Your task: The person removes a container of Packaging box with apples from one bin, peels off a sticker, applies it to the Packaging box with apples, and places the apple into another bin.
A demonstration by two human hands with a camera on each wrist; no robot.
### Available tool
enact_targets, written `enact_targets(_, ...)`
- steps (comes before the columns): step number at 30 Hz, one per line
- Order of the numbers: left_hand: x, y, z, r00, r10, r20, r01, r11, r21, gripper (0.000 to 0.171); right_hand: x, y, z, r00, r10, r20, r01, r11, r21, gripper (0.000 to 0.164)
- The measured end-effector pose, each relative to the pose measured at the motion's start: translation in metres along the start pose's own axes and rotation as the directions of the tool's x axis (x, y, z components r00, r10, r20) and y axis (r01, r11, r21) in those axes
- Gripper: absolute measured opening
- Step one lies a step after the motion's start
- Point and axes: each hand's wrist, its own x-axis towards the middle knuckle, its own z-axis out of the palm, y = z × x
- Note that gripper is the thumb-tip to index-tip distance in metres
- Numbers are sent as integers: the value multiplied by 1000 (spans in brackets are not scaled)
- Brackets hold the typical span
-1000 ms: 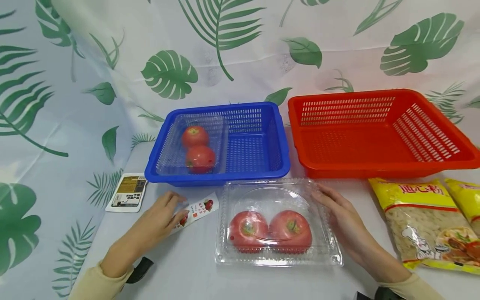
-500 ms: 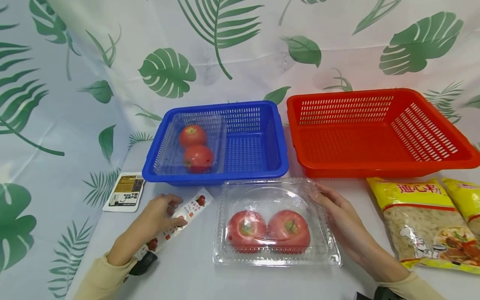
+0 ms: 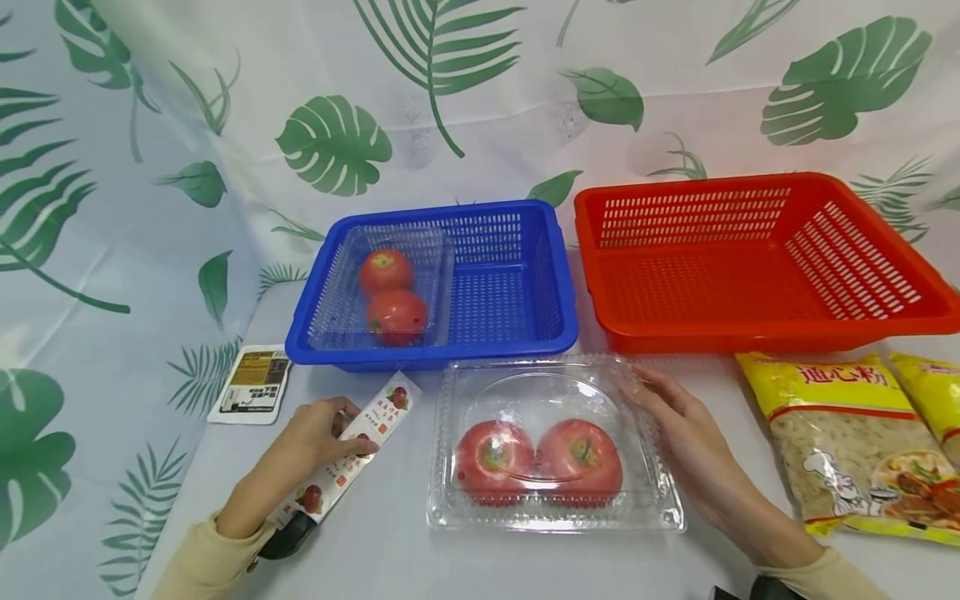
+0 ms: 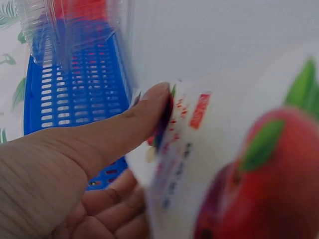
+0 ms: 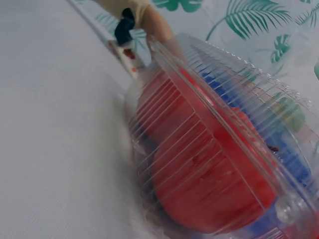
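Observation:
My left hand [image 3: 315,442] pinches a white label strip [image 3: 341,475] printed with red fruit and small lettering. In the left wrist view the thumb lies across the strip's [image 4: 182,154] printed face, with the other fingers behind it. The strip slants up toward the blue basket. To its right stands a closed clear plastic clamshell box [image 3: 558,387] with two red apples [image 3: 498,458] inside. My right hand [image 3: 693,442] rests its extended fingers against the box's right side near the back corner. In the right wrist view the box's ribbed side fills the middle, and the right fingers are hidden.
A blue basket [image 3: 513,342] behind holds another clear box [image 3: 438,250] with two red apples. A red basket [image 3: 750,333] stands to its right. Yellow pasta bags [image 3: 847,425] lie at right, and a small flat packet [image 3: 251,387] at left.
My left hand has moved slightly left and turned the label strip steeper, so that more of its lower part shows beside the wrist. The right hand and the box have stayed in place.

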Motion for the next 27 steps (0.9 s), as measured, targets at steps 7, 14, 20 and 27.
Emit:
enact_targets(7,-12,2,-1,998,60,17,-58,995,-84,34,-14,-1,-4,981,-195,-1,190,957,-217,60)
enact_targets(14,-41,21,-11,993,116,18,-113,988,-104,35,-36,-3,2,849,-523,79,497,739,-455,63)
enact_targets(20,-62,55,-21,974,220,-53,-226,949,-217,36,-58,-28,19,716,-681,156,634,539,-555,71)
enact_targets(27,-61,108,-7,904,422,-70,-401,776,-486,28,-79,-57,55,482,-805,346,833,299,-465,36)
